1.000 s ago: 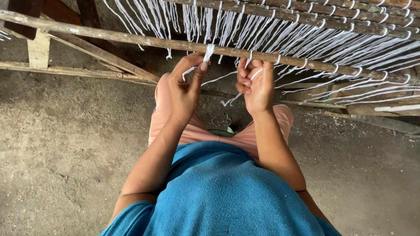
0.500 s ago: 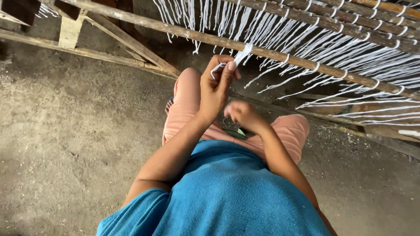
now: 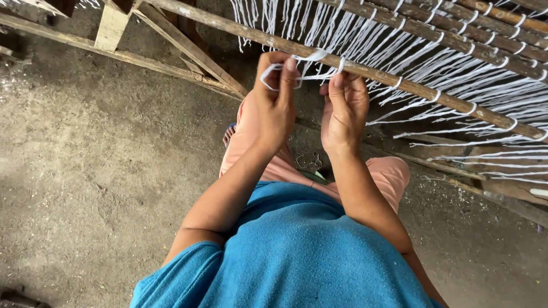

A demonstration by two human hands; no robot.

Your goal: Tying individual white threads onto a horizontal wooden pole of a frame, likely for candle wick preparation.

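Pinching a thin white cotton string, the left hand presses thumb and forefinger together on a loop just below the long rough wooden pole; the right hand holds the same string's other end, its fingers curled close, though the exact grip is hidden behind them. Further white strings hang knotted along the pole and along parallel poles behind, cut off at the upper and right edges. Beneath lies a grey, gritty concrete floor. A pale wooden frame crosses the upper left. Between the knees a small dark object is too obscured to identify.
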